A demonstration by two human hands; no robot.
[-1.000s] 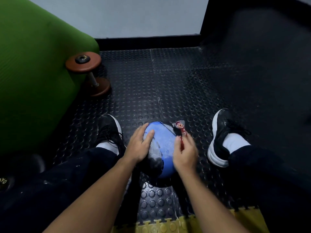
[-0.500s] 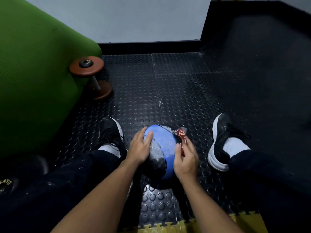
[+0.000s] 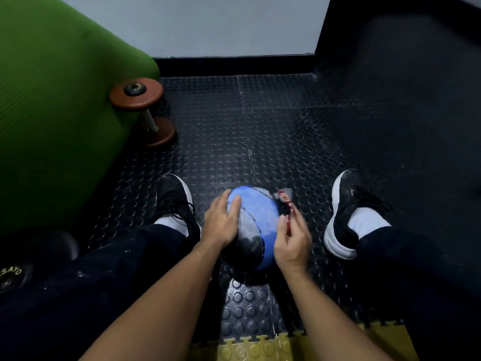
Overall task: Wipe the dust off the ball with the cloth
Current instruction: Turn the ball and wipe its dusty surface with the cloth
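Note:
A blue and black ball (image 3: 256,222), greyed with dust on top, rests on the studded floor between my feet. My left hand (image 3: 221,221) lies flat on the ball's left side, fingers spread over the top. My right hand (image 3: 292,239) sits against the ball's right side, fingers closed on a small dark cloth (image 3: 285,204) with red and grey print. The cloth's far end sticks out past my fingertips, against the ball's upper right.
A big green roll (image 3: 57,121) fills the left. A brown dumbbell (image 3: 145,110) leans beside it. A dark weight (image 3: 11,276) lies by my left knee. My shoes (image 3: 174,201) (image 3: 346,212) flank the ball. A yellow mat edge (image 3: 260,347) runs nearest me; a wall closes the back.
My right hand has slid slightly back along the ball's right side with the cloth. The left hand stays planted on the ball. The view has tilted up a little.

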